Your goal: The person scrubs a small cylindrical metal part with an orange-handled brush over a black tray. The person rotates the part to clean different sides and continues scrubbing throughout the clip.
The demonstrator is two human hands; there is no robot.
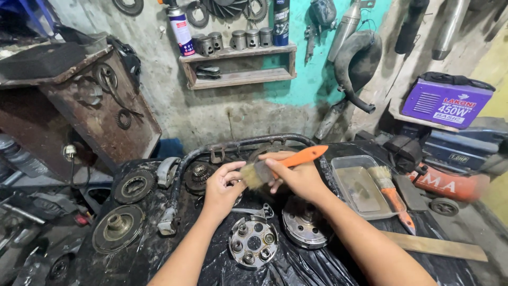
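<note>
My right hand (299, 177) grips a paintbrush with an orange handle (301, 157); its pale bristles (251, 176) point left. My left hand (222, 185) is closed on a small metal part right at the bristles; the part is mostly hidden by my fingers. Both hands hover over a work surface covered in black plastic sheet (296, 265). Just below them lie a round clutch plate with several bolt posts (253, 242) and a round metal hub (306, 226).
A grey tray (344, 167) at right holds a second orange-handled brush (391, 193). Greasy pulleys and discs (117, 228) lie at left, a bent black tube (238, 144) behind. A wooden strip (439, 246), a purple machine box (447, 103), wall shelf with spray cans (238, 53).
</note>
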